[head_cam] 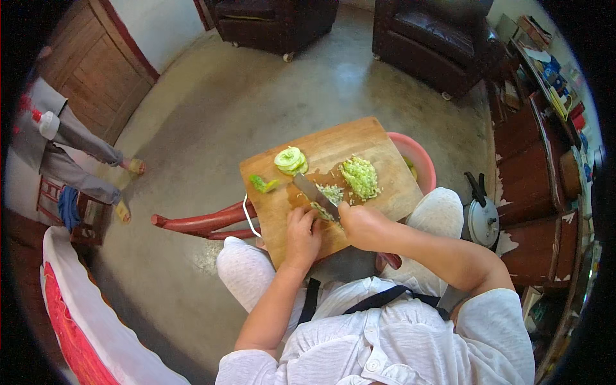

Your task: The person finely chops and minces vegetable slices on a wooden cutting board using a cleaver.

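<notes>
A wooden cutting board (317,144) lies before me, just beyond my knees. My right hand (363,227) is closed around the handle of a kitchen knife (314,192), whose blade slants up and left over the board. Under my left hand (304,236), the bent fingertips rest against a thin strip of cut green vegetable (323,211) beside the blade. Fine chopped bits (331,193) lie just past the knife. Farther right is a larger heap of chopped pale green vegetable (360,177). Round slices (290,160) are stacked near the far left edge, with green end pieces (263,184) nearby.
A pink basin (423,159) stands partly under the board's right side. Red wooden legs (207,221) stick out leftward. A pressure cooker (482,224) sits right of my knee. Another person (79,144) stands at the left. Dark leather armchairs (433,36) are across the floor.
</notes>
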Tool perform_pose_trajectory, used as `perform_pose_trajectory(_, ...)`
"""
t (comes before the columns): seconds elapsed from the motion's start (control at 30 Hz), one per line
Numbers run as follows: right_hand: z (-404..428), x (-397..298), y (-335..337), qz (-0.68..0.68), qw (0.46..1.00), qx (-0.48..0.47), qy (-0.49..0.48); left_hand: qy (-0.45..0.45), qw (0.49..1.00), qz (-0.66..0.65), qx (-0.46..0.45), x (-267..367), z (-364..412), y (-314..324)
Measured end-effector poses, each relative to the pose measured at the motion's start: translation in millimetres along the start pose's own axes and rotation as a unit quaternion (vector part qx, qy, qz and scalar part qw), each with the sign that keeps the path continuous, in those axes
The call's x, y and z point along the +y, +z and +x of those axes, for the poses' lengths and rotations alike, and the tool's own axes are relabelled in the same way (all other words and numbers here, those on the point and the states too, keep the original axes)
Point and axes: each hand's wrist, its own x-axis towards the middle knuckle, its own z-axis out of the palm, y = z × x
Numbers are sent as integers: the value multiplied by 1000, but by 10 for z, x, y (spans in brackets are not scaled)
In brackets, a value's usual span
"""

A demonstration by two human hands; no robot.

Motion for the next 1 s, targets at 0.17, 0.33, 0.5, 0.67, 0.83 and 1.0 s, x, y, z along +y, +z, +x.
perform_pose_trajectory(0.17,49,-14,-14,-139,986,-53,-74,6,1000,1,-6,54,33,-4)
perform_pose_trajectory(0.33,4,-13,39,37,999,9,-16,16,1000,16,2,44,44,-6)
perform_pose_trajectory(0.5,-55,79,82,72,996,59,7,17,1000,9,20,52,19,26)
perform_pose_trajectory(0.67,-30,66,56,37,997,44,-42,2,999,2,45,29,-2,49)
perform_pose_trajectory(0.83,16,-21,10,-126,990,-60,-36,18,1000,18,18,22,21,22)
perform_pose_trajectory(1.0,27,-124,11,-2,1000,-17,6,13,1000,4,19,1,24,26)
